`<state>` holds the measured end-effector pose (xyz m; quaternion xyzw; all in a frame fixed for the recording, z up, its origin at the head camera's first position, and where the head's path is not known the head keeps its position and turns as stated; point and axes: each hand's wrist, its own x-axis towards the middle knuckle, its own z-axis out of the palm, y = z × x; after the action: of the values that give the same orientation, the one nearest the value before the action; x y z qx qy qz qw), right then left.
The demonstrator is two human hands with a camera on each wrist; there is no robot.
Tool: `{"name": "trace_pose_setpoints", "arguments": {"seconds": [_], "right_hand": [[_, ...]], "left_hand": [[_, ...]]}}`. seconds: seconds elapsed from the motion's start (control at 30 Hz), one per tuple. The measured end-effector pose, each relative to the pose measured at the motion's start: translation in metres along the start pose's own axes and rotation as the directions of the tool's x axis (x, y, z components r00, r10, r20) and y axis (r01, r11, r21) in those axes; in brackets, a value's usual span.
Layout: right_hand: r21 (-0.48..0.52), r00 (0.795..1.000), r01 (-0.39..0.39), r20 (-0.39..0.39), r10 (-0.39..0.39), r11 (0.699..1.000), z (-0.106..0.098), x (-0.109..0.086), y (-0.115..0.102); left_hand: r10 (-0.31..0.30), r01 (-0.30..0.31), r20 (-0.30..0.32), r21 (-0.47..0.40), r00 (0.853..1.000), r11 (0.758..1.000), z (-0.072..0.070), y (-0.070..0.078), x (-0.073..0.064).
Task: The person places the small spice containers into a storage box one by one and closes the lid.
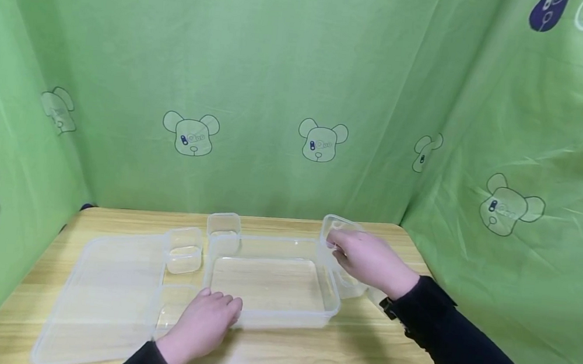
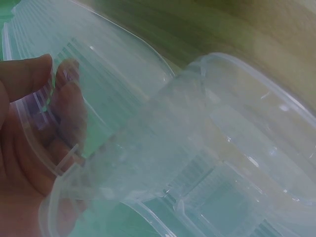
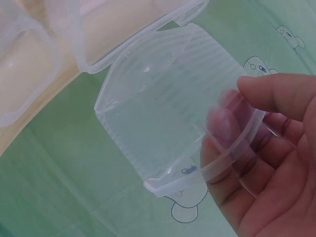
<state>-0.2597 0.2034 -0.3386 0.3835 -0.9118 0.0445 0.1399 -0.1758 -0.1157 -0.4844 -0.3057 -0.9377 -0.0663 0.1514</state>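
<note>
A large clear plastic food container (image 1: 283,318) sits in the middle of the table. At its front left corner my left hand (image 1: 204,327) grips the rim, with fingers showing through the clear wall in the left wrist view. My right hand (image 1: 368,261) is at the container's far right corner. It pinches the rim of a small clear container (image 3: 148,113), thumb on one side and fingers behind the plastic. That small container is tilted and raised, its upper edge showing beyond the knuckles in the head view.
A large flat translucent lid (image 1: 107,293) lies on the left of the wooden table (image 1: 284,363). Small clear containers (image 1: 184,261) stand left of and behind the large one. Another clear container (image 1: 350,287) stands at its right, partly under my right hand. Green curtains (image 1: 258,85) enclose the table.
</note>
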Motion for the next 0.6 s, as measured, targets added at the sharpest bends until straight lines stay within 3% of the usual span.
{"name": "trace_pose_setpoints", "arguments": {"seconds": [0.6], "right_hand": [[-0.029, 0.999, 0.039, 0.003, -0.039, 0.999, 0.030, 0.017, -0.001]], "left_hand": [[-0.003, 0.003, 0.009, -0.003, 1.000, 1.000, -0.001, 0.000, 0.001]]}}
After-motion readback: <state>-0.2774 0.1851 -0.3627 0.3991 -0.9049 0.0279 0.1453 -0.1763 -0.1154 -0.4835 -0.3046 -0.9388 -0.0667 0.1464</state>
